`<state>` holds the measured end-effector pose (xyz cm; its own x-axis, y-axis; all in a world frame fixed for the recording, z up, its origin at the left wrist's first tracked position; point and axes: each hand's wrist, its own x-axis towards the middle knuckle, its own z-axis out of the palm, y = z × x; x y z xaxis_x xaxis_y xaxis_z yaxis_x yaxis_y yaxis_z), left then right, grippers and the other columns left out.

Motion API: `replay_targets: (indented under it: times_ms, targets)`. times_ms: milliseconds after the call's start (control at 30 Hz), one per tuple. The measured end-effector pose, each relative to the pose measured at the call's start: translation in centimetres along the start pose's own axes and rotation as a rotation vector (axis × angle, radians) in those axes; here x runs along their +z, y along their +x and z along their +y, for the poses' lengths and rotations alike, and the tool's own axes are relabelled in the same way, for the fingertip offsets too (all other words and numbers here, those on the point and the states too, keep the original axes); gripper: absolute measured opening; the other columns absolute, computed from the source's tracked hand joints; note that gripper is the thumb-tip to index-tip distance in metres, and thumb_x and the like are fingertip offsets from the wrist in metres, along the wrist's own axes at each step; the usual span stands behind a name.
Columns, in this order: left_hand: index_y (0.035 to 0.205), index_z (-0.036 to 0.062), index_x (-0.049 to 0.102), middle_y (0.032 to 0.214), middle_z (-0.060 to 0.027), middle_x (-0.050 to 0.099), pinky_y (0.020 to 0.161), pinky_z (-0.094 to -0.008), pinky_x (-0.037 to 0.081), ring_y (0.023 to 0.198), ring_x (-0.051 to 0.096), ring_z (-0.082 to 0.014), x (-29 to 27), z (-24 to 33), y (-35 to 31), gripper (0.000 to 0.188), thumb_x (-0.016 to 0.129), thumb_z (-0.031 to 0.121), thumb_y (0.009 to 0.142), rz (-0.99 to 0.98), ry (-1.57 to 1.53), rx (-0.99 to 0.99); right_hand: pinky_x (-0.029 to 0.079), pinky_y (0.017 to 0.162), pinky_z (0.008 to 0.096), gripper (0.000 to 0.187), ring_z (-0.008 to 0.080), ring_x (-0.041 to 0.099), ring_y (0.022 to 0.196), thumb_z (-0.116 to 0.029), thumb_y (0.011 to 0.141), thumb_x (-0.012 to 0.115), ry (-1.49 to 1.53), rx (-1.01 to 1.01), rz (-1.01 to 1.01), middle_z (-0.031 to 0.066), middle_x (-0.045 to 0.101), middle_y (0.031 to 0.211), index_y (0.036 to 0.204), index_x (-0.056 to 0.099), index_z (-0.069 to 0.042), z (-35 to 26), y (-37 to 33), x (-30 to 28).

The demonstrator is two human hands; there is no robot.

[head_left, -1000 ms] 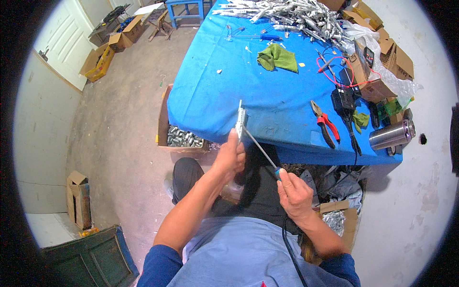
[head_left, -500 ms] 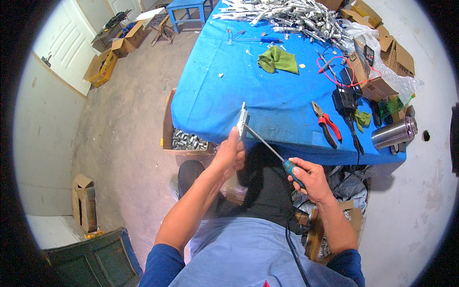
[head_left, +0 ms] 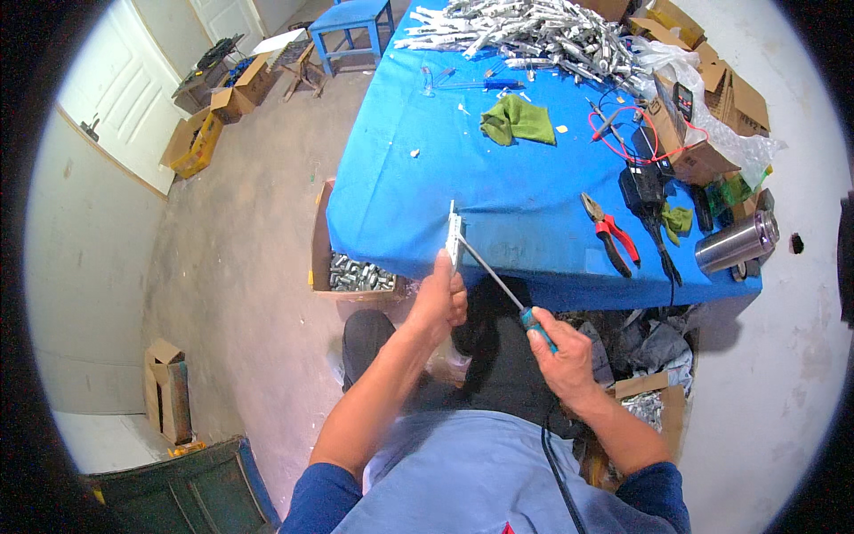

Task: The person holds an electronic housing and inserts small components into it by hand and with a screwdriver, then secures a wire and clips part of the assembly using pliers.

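My left hand (head_left: 440,301) is closed around the lower end of a slim white and silver metal part (head_left: 454,236), held upright at the near edge of the blue-covered table. A thin pin sticks up from the top of that part. In my right hand (head_left: 564,356) is a screwdriver (head_left: 498,280) with a teal handle, gripped from behind. Its long shaft slants up and left, and the tip meets the right side of the metal part. Exactly what the tip touches there is too small to make out.
Red-handled pliers (head_left: 610,233), a black power adapter (head_left: 642,185) and a steel flask (head_left: 737,242) lie to the right on the table (head_left: 400,196). Beyond are a green cloth (head_left: 518,119) and a heap of similar metal parts (head_left: 534,36). A cardboard box (head_left: 320,240) of metal pieces stands below left.
The view has shifted slightly. My right hand has changed its hold, with its fingers now further over the screwdriver handle. My left hand keeps the metal part upright at the table edge.
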<state>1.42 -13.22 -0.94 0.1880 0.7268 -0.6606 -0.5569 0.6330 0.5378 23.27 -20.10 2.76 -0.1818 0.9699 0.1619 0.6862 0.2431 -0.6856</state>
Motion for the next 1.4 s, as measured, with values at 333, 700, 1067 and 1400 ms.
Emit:
replay_targets:
  times_ms: [333,700,1067,1400]
  targets:
    - [0.061,0.0191,0.028,0.051,0.0049,0.026,0.041,-0.0278,0.019,0.041,0.023,-0.0115,-0.1,0.1,-0.6,0.058,0.035,0.066,0.095,-0.003,0.074,0.012,0.048,0.091,0.0302,0.033,0.0199,0.066,0.105,-0.015,0.088,0.066,0.325,0.276,-0.198,0.0151,0.069,0.11,0.117,0.064,0.0,0.0,2.2,-3.8]
    - [0.062,0.0205,0.028,0.052,0.0071,0.023,0.04,-0.0252,0.016,0.042,0.018,-0.009,-1.0,-0.1,-0.5,0.058,0.039,0.068,0.093,-0.047,0.049,-0.02,0.05,0.082,0.0282,0.032,0.014,0.066,0.094,-0.016,0.088,0.066,0.249,0.175,-0.238,0.0134,0.072,0.101,0.117,0.064,-0.001,-0.2,3.7,-5.7]
    - [0.062,0.0201,0.029,0.052,0.0067,0.025,0.04,-0.025,0.016,0.042,0.02,-0.0088,-0.5,-0.2,-0.5,0.058,0.038,0.069,0.092,-0.039,0.054,-0.009,0.05,0.064,0.0247,0.032,0.0122,0.064,0.069,-0.018,0.091,0.063,0.277,0.266,-0.356,0.0067,0.07,0.086,0.119,0.064,-0.002,0.0,5.2,-6.2]
    - [0.061,0.0202,0.028,0.052,0.0065,0.025,0.04,-0.0252,0.017,0.042,0.021,-0.0093,-0.5,0.1,-0.2,0.059,0.041,0.069,0.091,-0.026,0.096,0.033,0.045,0.05,0.0199,0.033,0.0052,0.055,0.054,-0.018,0.091,0.064,0.635,0.532,-0.266,0.0055,0.067,0.081,0.121,0.064,-0.003,1.8,1.9,-2.7]
